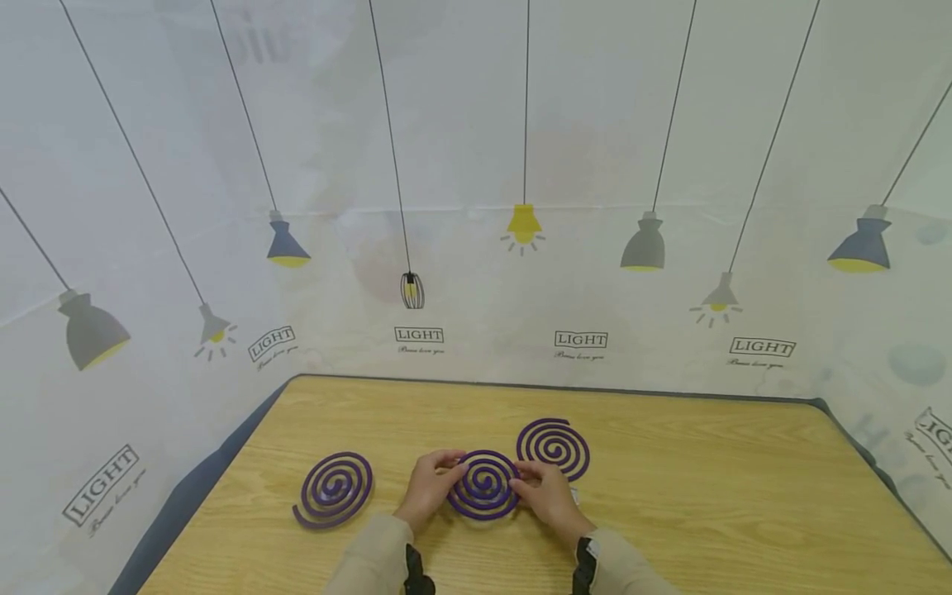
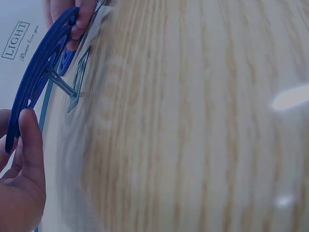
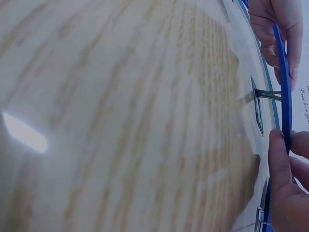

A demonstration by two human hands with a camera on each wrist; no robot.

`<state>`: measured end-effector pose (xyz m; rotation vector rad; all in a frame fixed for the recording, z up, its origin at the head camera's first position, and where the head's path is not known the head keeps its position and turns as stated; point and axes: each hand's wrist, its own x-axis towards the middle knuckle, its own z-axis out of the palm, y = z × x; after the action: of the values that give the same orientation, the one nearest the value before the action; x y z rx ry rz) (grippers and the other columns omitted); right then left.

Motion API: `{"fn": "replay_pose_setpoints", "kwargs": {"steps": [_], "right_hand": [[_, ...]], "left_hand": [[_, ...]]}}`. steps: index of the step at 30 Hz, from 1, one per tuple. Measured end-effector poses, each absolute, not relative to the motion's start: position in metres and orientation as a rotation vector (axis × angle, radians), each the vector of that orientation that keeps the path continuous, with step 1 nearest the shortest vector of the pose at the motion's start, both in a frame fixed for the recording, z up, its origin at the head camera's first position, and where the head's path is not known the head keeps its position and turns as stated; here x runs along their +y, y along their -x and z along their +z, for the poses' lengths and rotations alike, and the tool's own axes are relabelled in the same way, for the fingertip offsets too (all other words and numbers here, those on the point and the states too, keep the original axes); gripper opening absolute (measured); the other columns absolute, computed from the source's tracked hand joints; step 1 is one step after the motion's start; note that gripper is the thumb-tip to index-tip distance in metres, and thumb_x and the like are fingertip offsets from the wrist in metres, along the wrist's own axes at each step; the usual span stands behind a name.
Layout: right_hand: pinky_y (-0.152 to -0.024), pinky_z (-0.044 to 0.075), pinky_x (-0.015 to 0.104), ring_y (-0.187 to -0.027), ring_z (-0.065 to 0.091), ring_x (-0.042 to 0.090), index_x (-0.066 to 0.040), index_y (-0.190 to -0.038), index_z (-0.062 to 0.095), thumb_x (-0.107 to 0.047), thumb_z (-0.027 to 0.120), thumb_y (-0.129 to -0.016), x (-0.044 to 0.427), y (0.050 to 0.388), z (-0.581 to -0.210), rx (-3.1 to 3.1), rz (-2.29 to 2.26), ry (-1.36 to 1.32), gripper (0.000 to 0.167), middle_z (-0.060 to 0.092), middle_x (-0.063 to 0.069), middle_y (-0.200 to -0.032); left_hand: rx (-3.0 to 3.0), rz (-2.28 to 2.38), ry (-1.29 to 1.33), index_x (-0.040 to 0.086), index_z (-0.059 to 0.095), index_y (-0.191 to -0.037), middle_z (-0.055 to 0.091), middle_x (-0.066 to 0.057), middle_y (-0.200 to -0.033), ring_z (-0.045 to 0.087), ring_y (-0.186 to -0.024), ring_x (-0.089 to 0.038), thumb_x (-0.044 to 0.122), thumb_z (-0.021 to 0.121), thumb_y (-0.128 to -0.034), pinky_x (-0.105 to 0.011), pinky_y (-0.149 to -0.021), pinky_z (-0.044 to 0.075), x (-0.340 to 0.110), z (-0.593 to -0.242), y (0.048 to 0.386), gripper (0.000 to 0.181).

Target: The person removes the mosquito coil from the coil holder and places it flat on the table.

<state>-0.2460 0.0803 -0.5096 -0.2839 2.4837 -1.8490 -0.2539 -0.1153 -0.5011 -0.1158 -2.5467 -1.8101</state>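
Nearest you: 2 sleeves [image 1: 372,554], each w/ a dark wrist band [image 1: 416,572], so 2 bands. Your L hand [image 1: 431,487] is clamped on the L rim of the middle coil [image 1: 484,480], thumb on the near face, fingers behind; your R hand [image 1: 546,496] pinches the R rim the same way. The coil sits btwn them, over the near-centre of the tabletop [image 1: 706,487]. Wrist views show a stem [image 2: 62,83] behind it, running to a flat rectangular base [image 2: 72,103]; can't tell if the base bears full weight.

Either side, a bit farther: L coil [image 1: 336,486], well apart from your L hand, and R coil [image 1: 554,450], just beyond your R hand. Small pale pc. [image 1: 574,496] by that hand, mostly hidden.

Progress, my read: mid-step. Middle coil looks joined to its stem, not yet let go; the release is left. The outer 2 are out on the tabletop, unheld, prob. done, tho that's a guess.

Count: 3 purple coils, 2 hands, 1 stem + base seen clearly. Far back, the wall [image 1: 476,364] has 8 printed lamps [image 1: 524,221].
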Motion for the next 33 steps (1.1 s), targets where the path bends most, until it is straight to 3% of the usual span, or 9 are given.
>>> {"fn": "replay_pose_setpoints", "kwargs": {"steps": [21,33], "right_hand": [[-0.059,0.053,0.026,-0.079,0.061,0.026,0.015,-0.108,0.052,0.004,0.061,-0.078,0.081,0.245,-0.504,2.464,-1.917,0.275,0.033,0.057,0.014,-0.087],[-0.055,0.052,0.026,-0.07,0.059,0.018,0.009,-0.101,0.059,0.002,0.058,-0.08,0.083,0.248,-0.493,2.555,-1.852,0.27,0.022,0.058,0.01,-0.082]], "left_hand": [[-2.544,-1.833,0.1,0.001,0.062,-0.105,0.058,-0.008,-0.091,0.052,-0.08,-0.016,0.013,0.06,-0.0839,-0.024,-0.061,0.047,-0.116,-0.496,0.255,0.025],[-2.497,-1.877,0.112,0.002,0.062,-0.106,0.058,-0.008,-0.093,0.053,-0.084,-0.017,0.013,0.061,-0.0836,-0.026,-0.067,0.047,-0.119,-0.494,0.258,0.025]]}}
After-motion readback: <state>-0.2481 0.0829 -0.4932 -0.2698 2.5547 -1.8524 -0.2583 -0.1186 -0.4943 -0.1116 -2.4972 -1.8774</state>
